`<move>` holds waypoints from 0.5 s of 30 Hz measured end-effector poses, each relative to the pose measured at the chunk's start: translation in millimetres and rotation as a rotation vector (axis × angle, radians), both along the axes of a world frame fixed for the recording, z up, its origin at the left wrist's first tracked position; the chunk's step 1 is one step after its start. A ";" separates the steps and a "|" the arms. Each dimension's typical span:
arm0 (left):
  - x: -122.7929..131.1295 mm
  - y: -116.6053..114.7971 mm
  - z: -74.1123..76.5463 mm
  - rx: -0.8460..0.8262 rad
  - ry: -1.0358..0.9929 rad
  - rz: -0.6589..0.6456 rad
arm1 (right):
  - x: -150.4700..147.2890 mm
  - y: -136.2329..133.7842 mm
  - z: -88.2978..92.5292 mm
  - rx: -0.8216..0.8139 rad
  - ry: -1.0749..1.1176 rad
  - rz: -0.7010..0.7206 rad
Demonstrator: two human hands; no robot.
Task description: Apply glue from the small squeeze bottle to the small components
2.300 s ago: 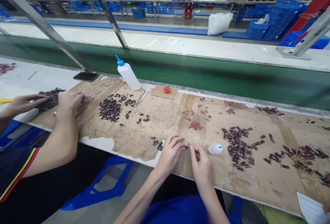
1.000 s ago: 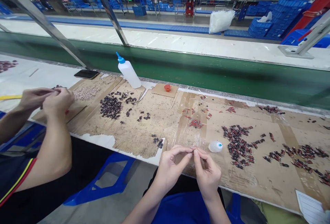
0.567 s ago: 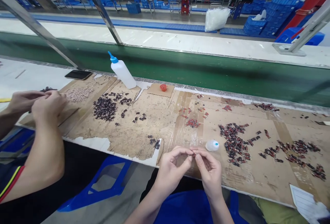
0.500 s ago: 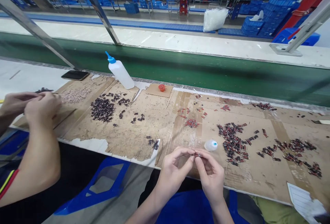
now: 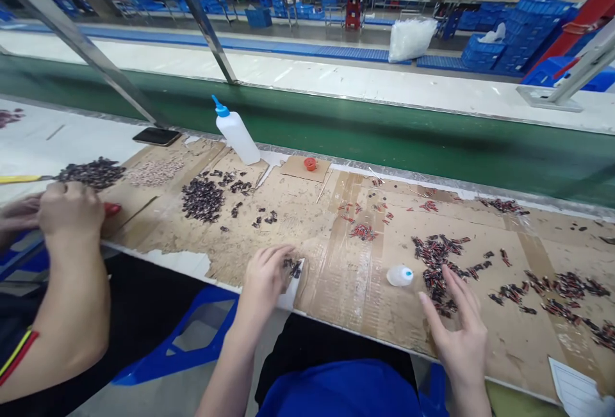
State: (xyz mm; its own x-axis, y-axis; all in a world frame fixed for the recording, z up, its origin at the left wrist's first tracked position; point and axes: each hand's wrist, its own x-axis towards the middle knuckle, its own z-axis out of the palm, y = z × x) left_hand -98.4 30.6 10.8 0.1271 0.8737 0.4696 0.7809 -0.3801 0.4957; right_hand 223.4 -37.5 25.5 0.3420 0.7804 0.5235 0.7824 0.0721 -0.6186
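Note:
My left hand [image 5: 264, 277] reaches to a small cluster of dark parts [image 5: 293, 268] near the table's front edge, its fingers curled over them; what is in its grip is hidden. My right hand [image 5: 459, 327] hovers with fingers spread over the near edge of a pile of red-and-black parts [image 5: 439, 263], holding nothing I can see. A small white bottle with a blue cap [image 5: 400, 275] lies on its side between my hands. Worn cardboard [image 5: 336, 263] covers the table.
A co-worker's hands [image 5: 57, 209] work at the left beside dark parts [image 5: 91, 172]. A tall squeeze bottle [image 5: 235, 132], a red cap [image 5: 310, 164], more part piles [image 5: 204, 198] [image 5: 557, 289], a phone [image 5: 157, 136] and a green conveyor [image 5: 384, 129] lie beyond.
My hands were together pinching a small part at the table's edge; now they have split, the left going left to the dark cluster, the right going right to the red-and-black pile.

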 end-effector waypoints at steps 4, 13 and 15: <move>-26.6 14.9 -14.6 -0.096 0.193 -0.089 | -9.3 17.5 -15.7 -0.055 -0.039 0.149; -3.7 18.1 -1.6 -0.079 -0.069 -0.168 | -24.6 16.3 -23.6 -0.087 0.723 0.276; 18.1 9.3 1.5 -0.072 -0.206 -0.233 | -27.7 16.7 -19.3 -0.089 0.905 0.237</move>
State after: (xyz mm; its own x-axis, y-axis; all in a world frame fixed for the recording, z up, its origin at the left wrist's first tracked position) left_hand -80.3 39.9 12.3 0.2363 0.8642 0.4442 0.5572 -0.4950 0.6667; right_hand 195.7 -20.9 6.2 0.4165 0.9063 0.0715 -0.0280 0.0914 -0.9954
